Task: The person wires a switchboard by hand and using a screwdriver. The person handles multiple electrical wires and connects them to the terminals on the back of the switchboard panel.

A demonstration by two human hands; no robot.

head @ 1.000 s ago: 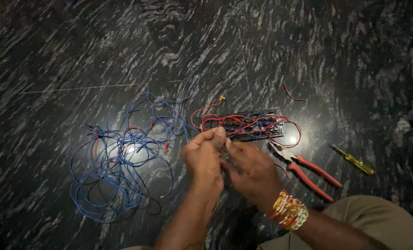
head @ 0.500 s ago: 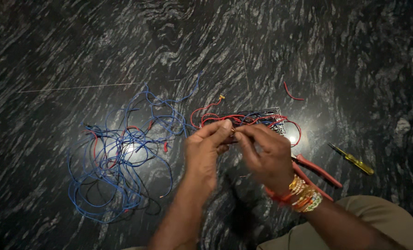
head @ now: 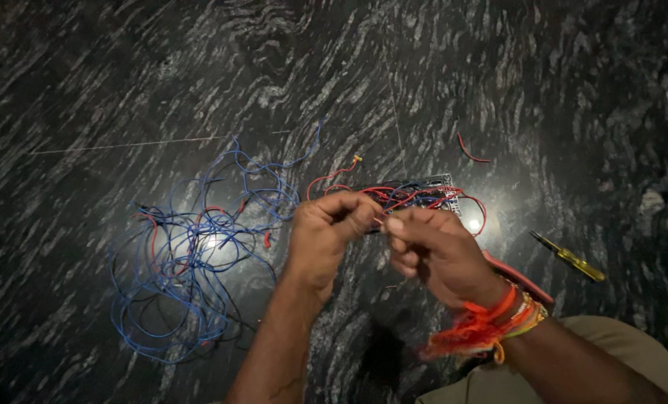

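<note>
My left hand (head: 326, 236) and my right hand (head: 435, 251) meet above the dark floor, fingertips pinched together on a thin wire end between them. Just behind them lies a small circuit board (head: 424, 193) tangled in red wires (head: 394, 196). A red and orange thread band (head: 483, 325) circles my right wrist. The wire end itself is mostly hidden by my fingers.
A loose tangle of blue wire (head: 192, 254) sprawls on the black marbled floor (head: 124, 90) to the left. Red-handled pliers (head: 521, 278) lie partly under my right wrist. A yellow-handled screwdriver (head: 570, 258) rests at right. A short red wire scrap (head: 470, 151) lies farther back.
My right hand has risen and shifted right, covering more of the pliers. Both hands stay pinched together over the board.
</note>
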